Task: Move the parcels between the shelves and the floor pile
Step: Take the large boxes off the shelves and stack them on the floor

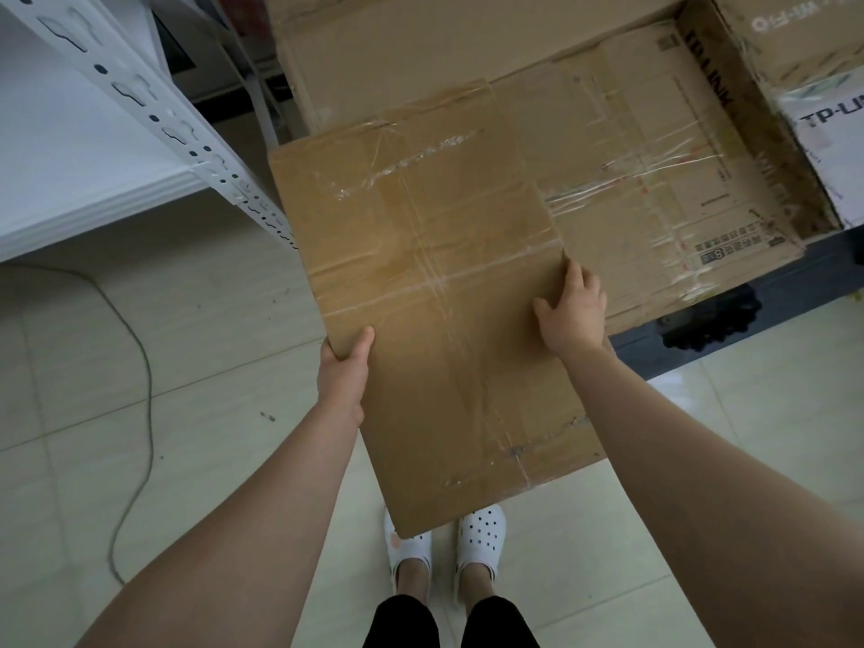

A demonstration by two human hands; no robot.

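Observation:
A large brown cardboard parcel [435, 282], criss-crossed with clear tape, fills the middle of the head view, held above the floor in front of me. My left hand [343, 371] grips its left edge, thumb on the top face. My right hand [572, 311] lies on the top face near the right edge, its fingers over that edge. Behind it to the right lies a flatter printed carton [654, 180], and a bigger brown box [421, 53] stands at the back.
A white metal shelf [93, 170] with a slotted upright [154, 105] stands at the left. TP-Link cartons [823, 123] are stacked at the right. A grey cable [140, 348] runs across the tiled floor. My feet in white clogs [444, 535] stand below the parcel.

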